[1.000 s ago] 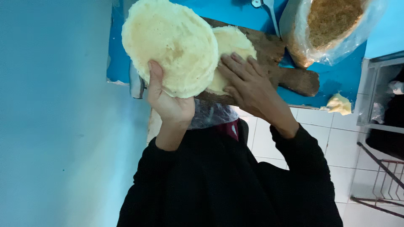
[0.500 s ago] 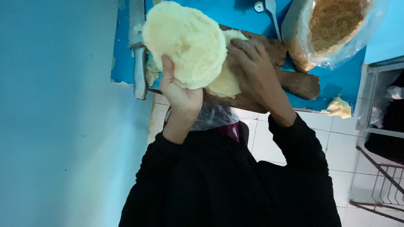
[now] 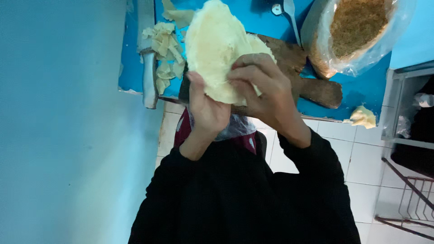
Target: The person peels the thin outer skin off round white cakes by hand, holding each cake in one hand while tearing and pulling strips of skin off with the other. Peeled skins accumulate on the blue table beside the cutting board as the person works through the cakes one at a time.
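A pale round flatbread point(image 3: 216, 47) is held up over a dark wooden board point(image 3: 312, 81) on the blue table point(image 3: 361, 97). My left hand point(image 3: 205, 110) grips its lower edge from below, thumb up along the left side. My right hand point(image 3: 264, 88) lies over its right part, fingers curled onto the bread. Behind it a second pale flatbread point(image 3: 260, 45) shows on the board, mostly hidden.
Cut strips of flatbread point(image 3: 163, 49) lie by a large knife point(image 3: 148, 58) at the table's left edge. A plastic bag of brown crumbs point(image 3: 357, 31) stands at the back right, a spoon point(image 3: 290, 13) beside it. A dough scrap point(image 3: 361, 116) sits at the table edge. White tiled floor lies below.
Both hands have shifted right with the flatbread and it has turned more edge-on. My right hand has moved from the bread on the board onto the held one. The view has panned, showing cut strips.
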Motion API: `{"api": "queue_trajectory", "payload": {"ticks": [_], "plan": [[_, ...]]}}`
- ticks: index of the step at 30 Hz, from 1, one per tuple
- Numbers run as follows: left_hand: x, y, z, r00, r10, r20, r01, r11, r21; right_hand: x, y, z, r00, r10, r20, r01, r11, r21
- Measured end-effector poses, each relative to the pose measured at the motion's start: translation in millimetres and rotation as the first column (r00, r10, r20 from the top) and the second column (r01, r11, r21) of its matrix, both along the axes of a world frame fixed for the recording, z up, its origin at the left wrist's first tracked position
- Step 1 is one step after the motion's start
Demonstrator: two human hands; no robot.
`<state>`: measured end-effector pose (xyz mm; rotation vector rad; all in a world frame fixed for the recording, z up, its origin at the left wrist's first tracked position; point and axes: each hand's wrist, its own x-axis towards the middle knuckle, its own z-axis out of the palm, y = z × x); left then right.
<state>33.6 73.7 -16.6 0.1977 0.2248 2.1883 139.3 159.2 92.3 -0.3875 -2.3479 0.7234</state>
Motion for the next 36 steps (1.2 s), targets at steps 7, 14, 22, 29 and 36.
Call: {"api": "queue_trajectory", "payload": {"ticks": [7, 14, 22, 29, 36], "plan": [[3.1, -3.2, 9.0, 0.998, -0.054, -0.030, 0.054, 0.998, 0.026, 8.4, 4.1, 6.5, 0.994, 0.108, 0.032, -0.109, 0.994, 0.024], [6.4, -1.5, 14.0, 0.966, -0.054, -0.252, 0.021, 0.991, -0.130, 9.1, 21.1, -13.3, 0.999, 0.012, -0.051, -0.032, 0.907, -0.419], [9.0, 8.6, 7.9, 0.948, 0.012, -0.319, -0.080, 0.976, -0.203, 0.8, 20.6, -16.1, 0.997, 0.059, -0.047, -0.076, 0.805, -0.589], [12.9, 4.8, 4.4, 0.763, 0.006, -0.646, -0.275, 0.908, -0.317, -1.1, 18.1, -14.2, 0.998, 0.037, -0.055, -0.058, 0.883, -0.466], [16.7, 6.6, 7.8, 0.955, 0.118, -0.270, -0.176, 0.964, -0.200, 1.8, 37.3, -31.2, 0.979, -0.200, -0.048, 0.103, 0.679, -0.727]]}}
